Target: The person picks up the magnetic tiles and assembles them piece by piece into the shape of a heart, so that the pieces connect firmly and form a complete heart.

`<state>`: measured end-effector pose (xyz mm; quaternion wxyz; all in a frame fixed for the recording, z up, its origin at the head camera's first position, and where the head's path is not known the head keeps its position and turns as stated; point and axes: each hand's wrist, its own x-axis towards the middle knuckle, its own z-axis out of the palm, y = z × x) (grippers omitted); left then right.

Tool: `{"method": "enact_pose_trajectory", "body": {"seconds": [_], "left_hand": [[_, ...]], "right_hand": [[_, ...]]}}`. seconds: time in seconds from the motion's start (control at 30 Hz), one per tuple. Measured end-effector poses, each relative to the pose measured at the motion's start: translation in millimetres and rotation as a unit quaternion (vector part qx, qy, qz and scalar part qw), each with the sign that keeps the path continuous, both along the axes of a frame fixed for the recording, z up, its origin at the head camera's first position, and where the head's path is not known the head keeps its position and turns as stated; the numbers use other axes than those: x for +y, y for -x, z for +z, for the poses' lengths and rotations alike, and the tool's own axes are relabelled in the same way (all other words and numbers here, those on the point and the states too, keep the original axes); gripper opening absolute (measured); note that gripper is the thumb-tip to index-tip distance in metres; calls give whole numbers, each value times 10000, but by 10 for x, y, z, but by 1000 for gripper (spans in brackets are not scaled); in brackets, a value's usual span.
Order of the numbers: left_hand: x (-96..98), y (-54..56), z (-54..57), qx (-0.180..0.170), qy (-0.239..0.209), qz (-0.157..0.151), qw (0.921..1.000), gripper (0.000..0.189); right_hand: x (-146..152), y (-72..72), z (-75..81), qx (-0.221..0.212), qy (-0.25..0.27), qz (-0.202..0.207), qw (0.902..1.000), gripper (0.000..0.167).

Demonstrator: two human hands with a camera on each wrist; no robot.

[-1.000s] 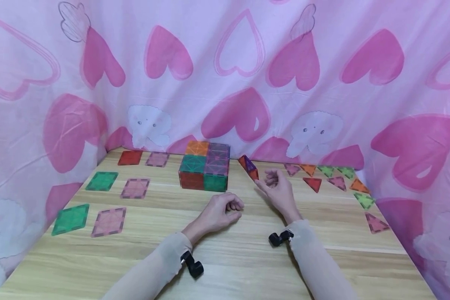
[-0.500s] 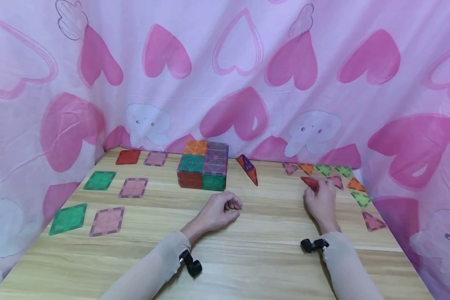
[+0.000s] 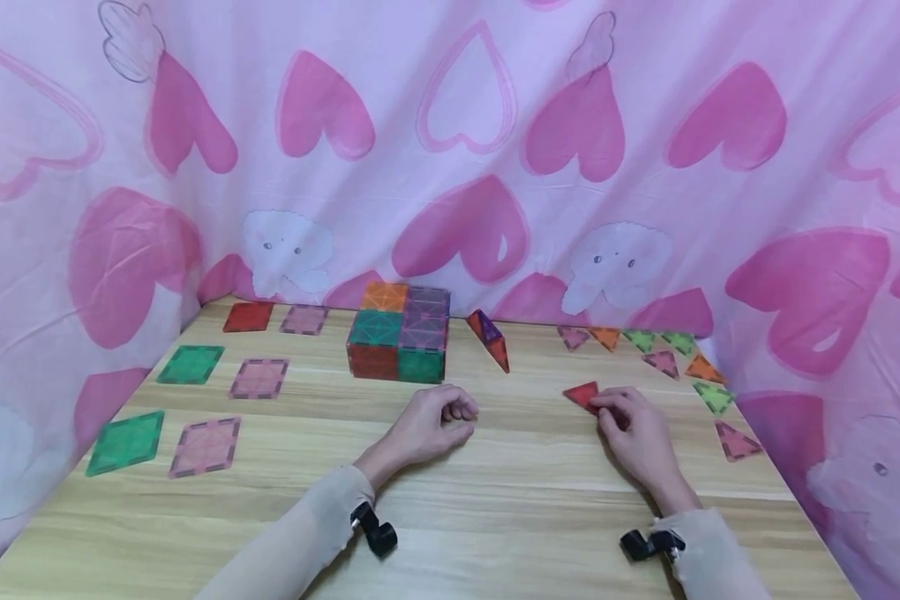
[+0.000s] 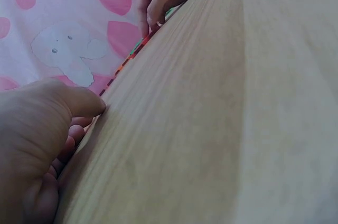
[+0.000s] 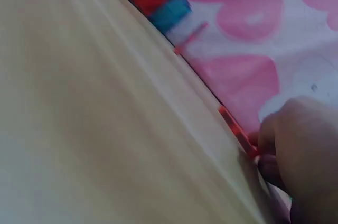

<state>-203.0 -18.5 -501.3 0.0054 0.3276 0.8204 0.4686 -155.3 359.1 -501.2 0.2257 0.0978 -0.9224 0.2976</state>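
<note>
Between thumb and fingers, my right hand pinches a red triangular magnetic tile low over the right half of the table. The right wrist view shows the same red tile from its edge. My left hand rests on the wood with loosely curled fingers and holds nothing. Just beyond it stands a box of magnetic tiles with orange, green and purple squares on top and a red and a green one in front. Right of the box is a small piece of joined red and purple triangles.
Loose triangle tiles, among them a pink one and a green one, lie along the right edge. At the left lie square tiles, such as a green one and a pink one. A pink heart-print curtain surrounds the table.
My right hand has left the red and purple piece, moved right, picked up the red triangle from among the loose ones, and drawn it nearer and slightly left. My left hand has stayed put.
</note>
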Motion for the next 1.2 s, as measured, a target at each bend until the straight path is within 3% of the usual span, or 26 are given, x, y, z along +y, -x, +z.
{"method": "enact_pose_trajectory", "body": {"seconds": [0.2,0.43,0.53,0.6,0.8,0.9,1.07,1.13,1.2], "left_hand": [[-6,-10,7,-101,49,-49,9999,24],[-11,-21,5,-320,191,-29,9993,34],[-8,-22,10,-348,214,-37,9992,33],[-5,-22,13,-352,229,-41,9991,32],[-7,-41,16,-325,328,-77,9989,31],[6,-54,20,-171,471,-109,9987,36],[56,-67,33,55,721,-120,9973,46],[76,-76,33,96,847,-102,9963,49],[97,-90,38,188,1021,-84,9946,52]], "right_hand": [[-344,-161,1,-304,184,1092,9934,29],[-702,-275,1,-443,-174,2231,9736,41],[-760,-298,0,-423,-246,2504,9669,46],[-760,-307,4,-467,-29,2502,9671,48],[-609,-339,15,-526,1304,1904,9716,46],[-411,-365,55,-351,1658,1402,9755,48],[116,-420,144,-134,1544,-80,9879,41],[359,-443,176,-44,1564,-837,9841,38],[604,-470,204,117,1650,-1588,9734,36]]}}
